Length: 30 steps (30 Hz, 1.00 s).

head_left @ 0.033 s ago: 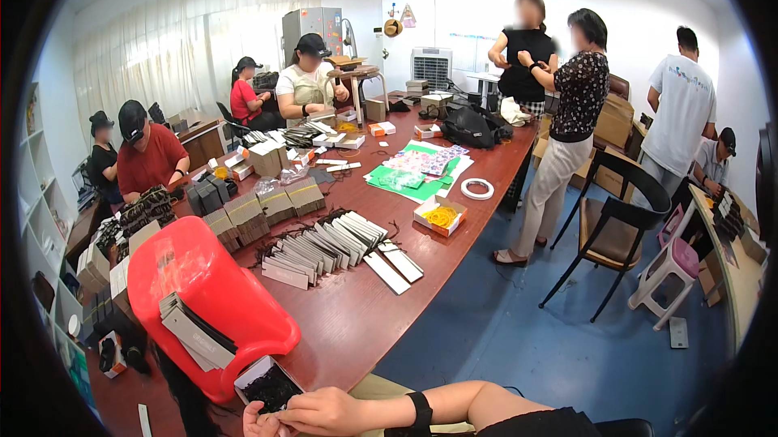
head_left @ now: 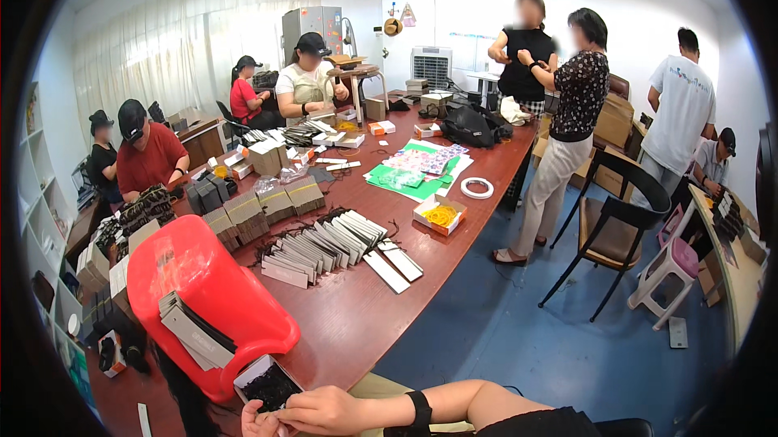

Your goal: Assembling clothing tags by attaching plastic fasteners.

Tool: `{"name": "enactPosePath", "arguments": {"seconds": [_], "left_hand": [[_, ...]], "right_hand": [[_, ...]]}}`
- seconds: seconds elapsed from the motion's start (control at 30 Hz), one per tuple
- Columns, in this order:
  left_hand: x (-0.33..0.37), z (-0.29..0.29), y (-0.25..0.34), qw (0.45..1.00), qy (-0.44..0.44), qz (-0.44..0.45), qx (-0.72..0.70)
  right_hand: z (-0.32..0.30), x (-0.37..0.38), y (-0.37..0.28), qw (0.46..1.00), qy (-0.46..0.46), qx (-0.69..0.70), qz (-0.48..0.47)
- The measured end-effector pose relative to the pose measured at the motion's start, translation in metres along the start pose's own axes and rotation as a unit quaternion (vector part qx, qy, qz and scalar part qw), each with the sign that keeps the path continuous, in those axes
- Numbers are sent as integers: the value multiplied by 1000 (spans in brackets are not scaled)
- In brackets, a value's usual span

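Head view, the only one: your left hand (head_left: 261, 421) and right hand (head_left: 326, 410) meet at the bottom of the frame, fingertips together; right grip is pinched in against the left fingers, but can't tell if either is clamped on anything, contact is too small and partly cut off. White box (head_left: 254, 372) with black cords (head_left: 271, 389) is just past your fingers, beside the red plastic stool (head_left: 207, 275) tipped over on the tabletop (head_left: 356, 327); can't tell if the right hand touches the box. To do this well, I'd work close over the box, use fingertips only, tease one strand loose at a time since the cords look tangle-prone, and bring both hands up a bit so the pinch is fully in frame. Don't bump the stool, the grey cards (head_left: 196, 333) lodged in it could slide. Counts: one box of black cords, one red stool, two white strips (head_left: 387, 272) lying apart from the fanned row of tags (head_left: 324, 246), one tape roll (head_left: 476, 188), one box of yellow bands (head_left: 440, 214), four bundles of grey cards (head_left: 245, 215) behind the row by my read; fanned tags, lodged cards and cords overlap too much to count
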<state>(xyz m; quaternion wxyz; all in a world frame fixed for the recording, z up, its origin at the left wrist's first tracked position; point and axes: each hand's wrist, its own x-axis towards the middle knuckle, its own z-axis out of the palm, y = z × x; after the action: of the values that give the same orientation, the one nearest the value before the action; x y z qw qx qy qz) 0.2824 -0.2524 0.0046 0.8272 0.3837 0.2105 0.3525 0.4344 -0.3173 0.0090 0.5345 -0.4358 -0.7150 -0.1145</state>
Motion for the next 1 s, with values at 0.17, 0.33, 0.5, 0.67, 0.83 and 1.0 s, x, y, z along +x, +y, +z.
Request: {"name": "enactPosePath", "arguments": {"seconds": [0.17, 0.33, 0.5, 0.67, 0.83, 1.0], "left_hand": [[-8, 2, 8, 999, 24, 17, 29], [5, 25, 11, 997, 61, 45, -2], [6, 32, 19, 997, 1, 77, 5], [-4, 26, 24, 993, -5, 117, 29], [-11, 23, 24, 989, -14, 140, 39], [-13, 26, 21, 976, 27, 191, 102]], "right_hand": [[5, 4, -2, 999, -30, 39, -2], [-9, 15, 3, 1000, -22, 11, 5], [-31, 35, 7, 974, -4, 168, 152], [-23, 39, 9, 825, -80, 383, 408], [-12, 36, 1, 748, -166, 500, 403], [-14, 32, 1, 720, -165, 514, 437]]}}
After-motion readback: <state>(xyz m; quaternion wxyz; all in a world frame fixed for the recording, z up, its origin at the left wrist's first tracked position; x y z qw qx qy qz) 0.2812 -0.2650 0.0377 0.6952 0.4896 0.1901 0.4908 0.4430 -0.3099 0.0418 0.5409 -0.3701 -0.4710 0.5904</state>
